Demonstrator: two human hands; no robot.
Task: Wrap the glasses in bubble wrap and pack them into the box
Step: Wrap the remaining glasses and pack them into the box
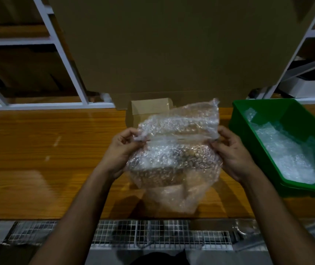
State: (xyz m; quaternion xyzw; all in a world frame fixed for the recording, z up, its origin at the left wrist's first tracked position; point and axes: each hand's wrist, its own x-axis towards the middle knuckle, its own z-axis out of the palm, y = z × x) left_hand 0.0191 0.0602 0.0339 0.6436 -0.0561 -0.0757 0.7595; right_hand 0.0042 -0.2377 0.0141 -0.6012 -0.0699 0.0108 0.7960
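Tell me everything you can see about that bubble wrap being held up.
The bubble wrap is a clear, bubbly plastic sheet, crumpled and folded over something dark that shows only dimly through it. The left hand and right hand pinch its sides, holding it above the wooden table. Its lower end hangs toward the tabletop.

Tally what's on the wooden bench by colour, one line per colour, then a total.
Green: 1, the plastic bin
Brown: 1, the small cardboard box
Clear: 2, the bubble wrap bundle held between the left hand and right hand, and the loose bubble wrap in the bin
Total: 4
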